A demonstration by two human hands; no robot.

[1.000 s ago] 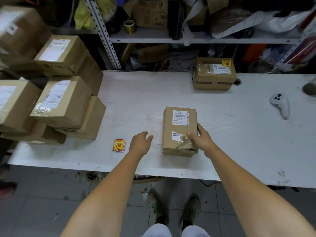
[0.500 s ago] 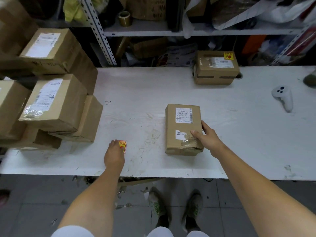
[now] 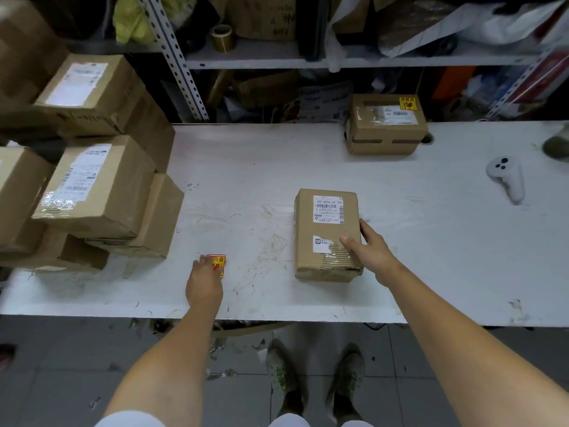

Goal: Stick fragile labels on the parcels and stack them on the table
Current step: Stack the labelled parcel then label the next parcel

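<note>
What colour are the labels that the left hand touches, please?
The labels are red and yellow; head view shows them.

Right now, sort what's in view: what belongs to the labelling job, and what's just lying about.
Job: labels, touched by the left hand; front parcel, held by the right hand; labelled parcel at the back; parcel pile, left.
Lying about: controller; tape roll on the shelf.

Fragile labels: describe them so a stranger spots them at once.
On the white table, near its front edge, between the piled parcels and the middle parcel, the left hand touches them. They are a small red-and-yellow pad, flat on the bare tabletop; everything nearby is brown cardboard.
</note>
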